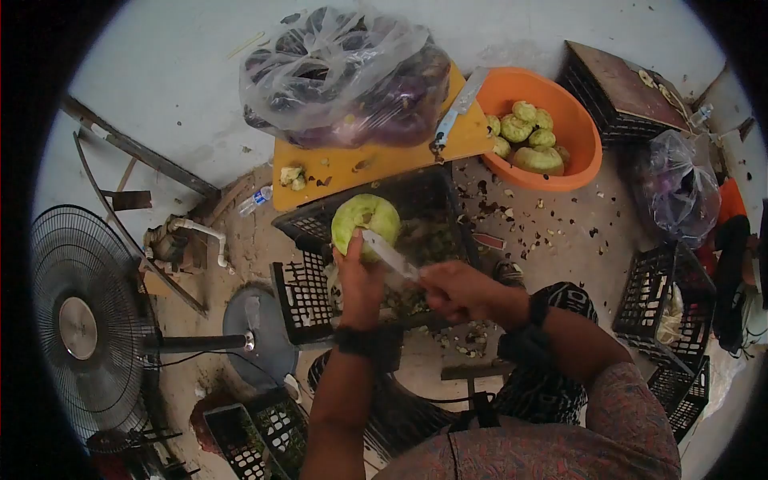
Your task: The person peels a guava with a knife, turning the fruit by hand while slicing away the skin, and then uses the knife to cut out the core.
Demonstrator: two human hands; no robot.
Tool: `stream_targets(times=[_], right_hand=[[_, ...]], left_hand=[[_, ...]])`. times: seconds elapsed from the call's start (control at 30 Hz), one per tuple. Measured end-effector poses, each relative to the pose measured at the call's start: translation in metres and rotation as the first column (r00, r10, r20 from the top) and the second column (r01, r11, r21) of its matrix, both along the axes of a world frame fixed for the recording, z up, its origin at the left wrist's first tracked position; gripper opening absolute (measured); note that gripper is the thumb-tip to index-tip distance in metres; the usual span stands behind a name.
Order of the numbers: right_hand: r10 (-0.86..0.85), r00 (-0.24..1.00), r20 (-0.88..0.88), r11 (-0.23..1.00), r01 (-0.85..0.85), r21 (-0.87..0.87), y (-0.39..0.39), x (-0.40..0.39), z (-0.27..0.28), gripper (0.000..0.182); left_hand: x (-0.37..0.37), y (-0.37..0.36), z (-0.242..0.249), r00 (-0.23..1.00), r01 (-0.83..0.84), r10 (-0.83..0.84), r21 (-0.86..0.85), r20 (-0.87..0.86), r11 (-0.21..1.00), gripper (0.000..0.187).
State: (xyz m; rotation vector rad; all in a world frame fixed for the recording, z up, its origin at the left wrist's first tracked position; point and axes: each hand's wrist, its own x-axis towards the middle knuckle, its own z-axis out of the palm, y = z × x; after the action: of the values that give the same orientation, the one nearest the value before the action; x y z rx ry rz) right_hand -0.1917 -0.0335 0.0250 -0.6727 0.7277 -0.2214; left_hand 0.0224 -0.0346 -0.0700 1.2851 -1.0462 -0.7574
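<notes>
My left hand [360, 276] grips a round, pale-green peeled eggplant [349, 220] from below, its darker stem spot facing up. In my right hand [462, 290] is a knife [390, 254], with the blade reaching left to the eggplant and its tip close to my left thumb. The handle is mostly hidden by my fingers. Beneath both hands stands a black plastic crate [436, 186] with greenish scraps inside. Beyond it, a clear bag [344, 80] of dark purple eggplants rests on a yellow board [308, 180], beside a cleaver [462, 104].
An orange basin [588, 164] at the back right holds several peeled eggplants. Peel scraps litter the floor. On the left stands a fan [80, 328]. More black crates [652, 300] and a plastic bag [680, 188] are to the right; another crate [260, 436] sits front left.
</notes>
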Motion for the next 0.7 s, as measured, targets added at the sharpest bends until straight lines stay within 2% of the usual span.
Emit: stream_targets(times=[0.03,0.07,0.13,0.2,0.23,0.27,0.3,0.33,0.37,0.43,0.5,0.53,0.57,0.6,0.63,0.7], right_hand=[[0.0,1.0,0.0,1.0,0.0,0.001,0.0,0.002,0.001,0.023],[-0.017,0.999,-0.038,1.0,0.016,-0.014,0.0,0.004,0.004,0.023],[-0.031,0.997,-0.075,0.999,0.029,-0.03,0.0,0.006,0.004,0.024],[-0.068,0.996,-0.059,0.993,0.062,-0.098,0.0,0.007,-0.002,0.023],[-0.067,0.996,-0.06,0.993,0.06,-0.098,-0.002,0.006,-0.004,0.023],[-0.102,0.99,-0.094,0.975,0.08,-0.21,-0.006,0.004,-0.006,0.025],[-0.141,0.982,-0.123,0.943,0.095,-0.32,-0.009,0.002,-0.007,0.027],[-0.139,0.982,-0.124,0.943,0.093,-0.32,-0.011,-0.001,-0.007,0.027],[-0.157,0.981,-0.113,0.945,0.117,-0.304,-0.013,-0.004,-0.006,0.028],[-0.176,0.979,-0.1,0.947,0.141,-0.288,-0.013,-0.005,-0.002,0.028],[-0.204,0.95,-0.236,0.905,0.091,-0.415,-0.012,-0.003,0.001,0.029],[-0.204,0.95,-0.237,0.905,0.091,-0.415,-0.013,-0.003,-0.006,0.029],[-0.255,0.941,-0.22,0.795,0.075,-0.602,-0.014,-0.003,-0.019,0.028],[-0.301,0.934,-0.191,0.647,0.052,-0.761,-0.014,-0.001,-0.025,0.026],[-0.3,0.935,-0.19,0.646,0.052,-0.762,-0.015,0.0,-0.03,0.026],[-0.528,0.847,-0.06,0.207,0.06,-0.976,-0.017,0.004,-0.033,0.024]], left_hand=[[-0.003,-0.004,0.003,0.894,0.065,-0.046,0.027,-0.446,0.997,0.04],[-0.005,-0.007,0.005,0.894,0.066,-0.047,0.027,-0.445,0.997,0.04],[-0.016,-0.007,0.034,0.583,-0.004,0.08,0.096,-0.808,0.995,0.038],[-0.013,-0.002,0.044,0.566,0.024,0.047,0.073,-0.823,0.997,0.042],[-0.011,0.0,0.047,0.546,0.054,0.013,0.05,-0.837,0.997,0.053],[-0.012,-0.001,0.049,0.545,0.053,0.014,0.051,-0.839,0.997,0.053],[-0.012,-0.002,0.052,0.57,0.019,0.083,0.114,-0.818,0.993,0.044],[-0.013,-0.002,0.055,0.591,-0.018,0.153,0.177,-0.792,0.984,0.039],[-0.014,-0.001,0.058,0.59,-0.021,0.155,0.177,-0.792,0.984,0.039],[-0.02,0.001,0.068,0.687,-0.124,0.251,0.23,-0.682,0.965,0.041],[-0.015,0.003,0.062,0.712,-0.122,0.23,0.206,-0.663,0.971,0.043],[-0.011,0.003,0.057,0.736,-0.118,0.21,0.183,-0.644,0.976,0.045],[-0.005,0.003,0.049,0.736,-0.119,0.21,0.183,-0.644,0.976,0.045],[-0.001,0.003,0.047,0.681,-0.007,0.1,0.13,-0.726,0.991,0.046],[0.003,0.003,0.044,0.607,0.101,-0.01,0.065,-0.795,0.993,0.047],[0.001,0.007,0.049,0.584,0.145,-0.034,0.063,-0.811,0.987,0.049]])
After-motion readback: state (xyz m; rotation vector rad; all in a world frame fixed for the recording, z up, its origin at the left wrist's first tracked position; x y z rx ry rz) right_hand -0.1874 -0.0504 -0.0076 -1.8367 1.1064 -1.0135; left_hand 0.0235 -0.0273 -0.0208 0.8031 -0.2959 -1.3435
